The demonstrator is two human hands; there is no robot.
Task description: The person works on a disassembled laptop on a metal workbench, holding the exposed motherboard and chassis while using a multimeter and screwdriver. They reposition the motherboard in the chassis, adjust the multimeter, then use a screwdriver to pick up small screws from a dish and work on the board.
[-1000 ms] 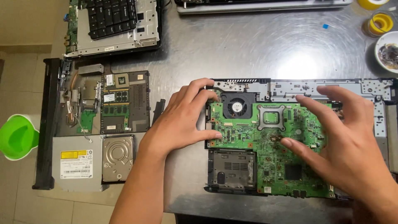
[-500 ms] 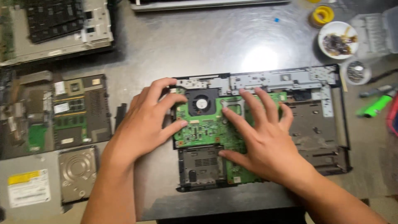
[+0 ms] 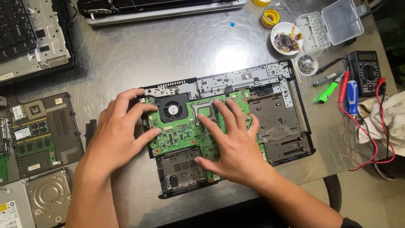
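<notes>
A green laptop motherboard (image 3: 179,131) with a round black fan (image 3: 173,110) lies in a black laptop base (image 3: 280,126) on a grey metal table. My left hand (image 3: 116,133) rests at the board's left edge, fingers spread over the corner by the fan. My right hand (image 3: 230,141) lies flat on the middle of the board, fingers pointing up toward the square processor bracket (image 3: 205,110), thumb near the bottom edge. Neither hand grips anything.
Another opened laptop base (image 3: 40,131) and a hard drive (image 3: 46,194) lie at the left, a keyboard frame (image 3: 29,38) top left. At the right are a small dish (image 3: 287,39), a screw box (image 3: 331,25), screwdrivers (image 3: 331,90), a multimeter (image 3: 367,71) with red leads, and a cloth (image 3: 390,118).
The view has shifted right, showing the tools. My right hand has moved left from the board's right side onto its middle. My left hand stays at the left edge.
</notes>
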